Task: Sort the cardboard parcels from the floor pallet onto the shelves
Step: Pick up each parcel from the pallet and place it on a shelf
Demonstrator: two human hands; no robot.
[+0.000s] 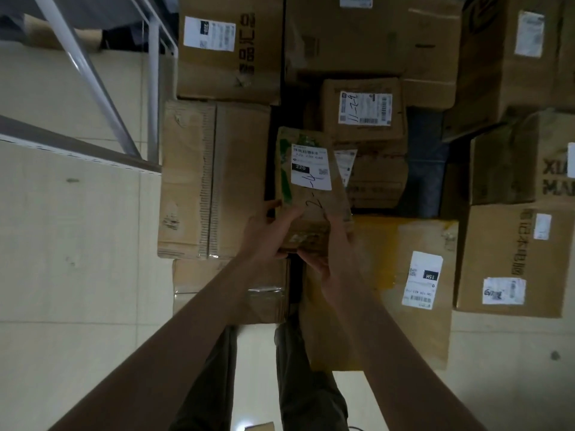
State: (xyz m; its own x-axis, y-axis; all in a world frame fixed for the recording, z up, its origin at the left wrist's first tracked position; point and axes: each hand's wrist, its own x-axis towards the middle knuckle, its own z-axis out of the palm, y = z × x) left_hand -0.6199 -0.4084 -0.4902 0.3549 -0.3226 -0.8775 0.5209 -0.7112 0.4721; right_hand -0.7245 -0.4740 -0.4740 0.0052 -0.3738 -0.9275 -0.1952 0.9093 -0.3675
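Between both hands' grip: small parcel [308, 185], near end held

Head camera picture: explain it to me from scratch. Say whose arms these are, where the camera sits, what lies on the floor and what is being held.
There is no machine here. A person wears one wide-angle camera on the head, so you look down along their own bare arms towards the floor.

The left hand and the right hand both grip the near end of a small flat brown cardboard parcel. It carries a white shipping label with handwriting on it, and green print along one edge.

Below it lie many larger brown cardboard boxes, packed close together, most with white labels of their own. One at the right has yellow tape across its top.

At the upper left stands a grey metal shelf frame on the pale tiled floor. The person's dark trouser legs show at the bottom.
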